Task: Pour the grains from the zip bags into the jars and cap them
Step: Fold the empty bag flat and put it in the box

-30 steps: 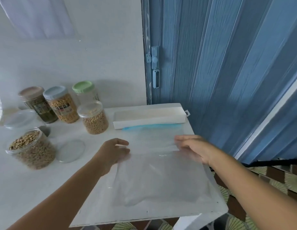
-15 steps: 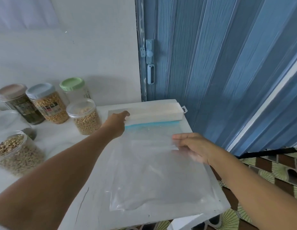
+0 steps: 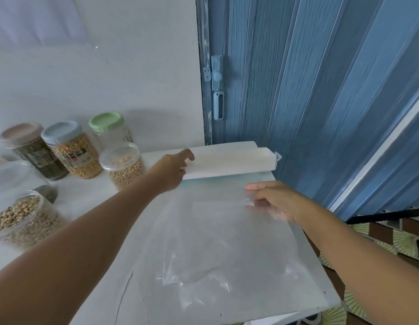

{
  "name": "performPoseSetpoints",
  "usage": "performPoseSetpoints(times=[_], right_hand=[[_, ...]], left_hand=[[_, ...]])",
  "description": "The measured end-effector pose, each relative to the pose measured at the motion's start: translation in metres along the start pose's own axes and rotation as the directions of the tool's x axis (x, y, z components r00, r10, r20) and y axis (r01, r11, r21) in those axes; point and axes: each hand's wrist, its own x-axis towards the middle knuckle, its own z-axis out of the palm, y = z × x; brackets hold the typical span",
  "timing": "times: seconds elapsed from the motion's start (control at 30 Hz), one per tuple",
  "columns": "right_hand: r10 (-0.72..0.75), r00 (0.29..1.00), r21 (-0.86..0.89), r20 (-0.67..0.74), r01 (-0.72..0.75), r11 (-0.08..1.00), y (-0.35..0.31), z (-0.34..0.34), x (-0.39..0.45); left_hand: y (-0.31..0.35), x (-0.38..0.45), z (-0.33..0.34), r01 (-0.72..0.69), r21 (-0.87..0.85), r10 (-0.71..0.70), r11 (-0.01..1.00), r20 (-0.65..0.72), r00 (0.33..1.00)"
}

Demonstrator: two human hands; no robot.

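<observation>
A clear, empty zip bag lies flat on a white table between the two hands. The right hand pinches the bag's right edge. The left hand grasps the near end of a long white box just beyond the bag. Grain jars stand left of the left hand.

- white table is holding everything
- empty zip bag is lying flat
- long white box is sitting at the back
- five grain jars are standing left, plus a loose lid
</observation>
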Motion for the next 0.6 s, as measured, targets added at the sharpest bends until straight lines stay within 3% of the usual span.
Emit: performPoseSetpoints(times=[0.13, 0.23, 0.3, 0.37, 0.43, 0.5, 0.6], right_hand=[[-0.001, 1.000, -0.051, -0.019, 0.000, 0.999, -0.001, 0.001, 0.005], [-0.051, 0.998, -0.308, -0.026, 0.041, 0.950, 0.000, 0.003, -0.001], [-0.139, 0.990, -0.584, -0.030, 0.096, 0.806, -0.004, 0.003, -0.007], [-0.259, 0.966, -0.843, -0.025, 0.119, 0.525, -0.008, 0.001, -0.013], [-0.361, 0.932, -0.939, 0.018, 0.140, 0.315, -0.009, 0.005, -0.027], [-0.379, 0.916, -0.931, 0.130, 0.244, 0.270, -0.004, 0.014, -0.046], [-0.256, 0.926, -0.905, 0.276, 0.340, 0.255, 0.017, 0.024, -0.069]], left_hand=[[-0.004, -0.007, 0.019, 0.014, -0.011, -0.014, 1.000, 0.015, 1.000], [-0.003, -0.011, 0.028, 0.028, 0.003, -0.029, 1.000, 0.032, 0.999], [-0.004, -0.014, 0.032, 0.031, 0.019, -0.032, 0.999, 0.053, 0.998], [-0.002, -0.016, 0.033, 0.034, 0.041, -0.038, 0.999, 0.097, 0.995], [0.006, -0.023, 0.028, 0.010, 0.150, -0.029, 0.989, 0.129, 0.991], [0.025, -0.048, 0.018, 0.016, 0.087, -0.023, 0.996, 0.082, 0.996], [0.053, -0.103, 0.007, -0.008, -0.270, 0.052, 0.963, 0.156, 0.986]])
